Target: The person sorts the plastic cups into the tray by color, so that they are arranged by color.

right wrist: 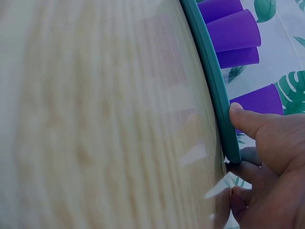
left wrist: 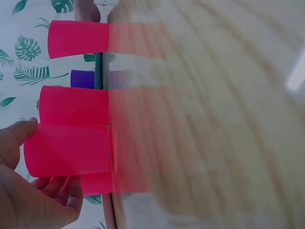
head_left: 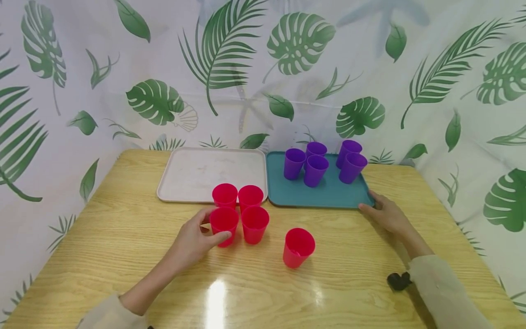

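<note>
My left hand (head_left: 196,238) holds a red cup (head_left: 223,225) by its sides, the thumb at the near side and the fingers around the far left. This cup stands upright in a tight cluster with several red cups, one of them the cup (head_left: 255,225) to its right. In the left wrist view the thumb is near the rim of the held cup (left wrist: 69,150). At the tray's front right corner, my right hand (head_left: 388,214) pinches the teal tray (head_left: 337,197). The right wrist view shows the thumb on the tray's edge (right wrist: 217,81) and fingers beneath.
Several purple cups (head_left: 315,171) stand upright on the teal tray. Left of it lies a white tray (head_left: 197,171), its front edge behind the red cluster. A lone red cup (head_left: 297,249) stands nearer on the wooden table (head_left: 123,228). Leaf-printed cloth (head_left: 304,82) hangs behind.
</note>
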